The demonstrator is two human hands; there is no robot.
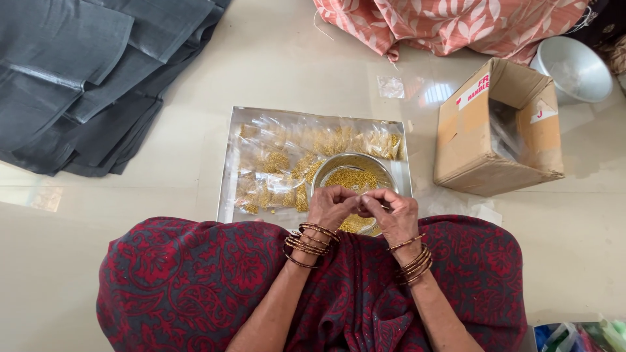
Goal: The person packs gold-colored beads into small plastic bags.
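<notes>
Head view: left hand (331,206) and right hand (391,212) pinched together over bead bowl (385,168).

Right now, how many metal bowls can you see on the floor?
2. One metal bowl of gold beads sits on the tray just beyond both hands; one empty bowl lies tilted behind the cardboard box. Others may be hidden.

Glossy cream tile floor (274,58), window glare near cardboard box (499,127); dark folded cloth (85,78) upper left.
</notes>
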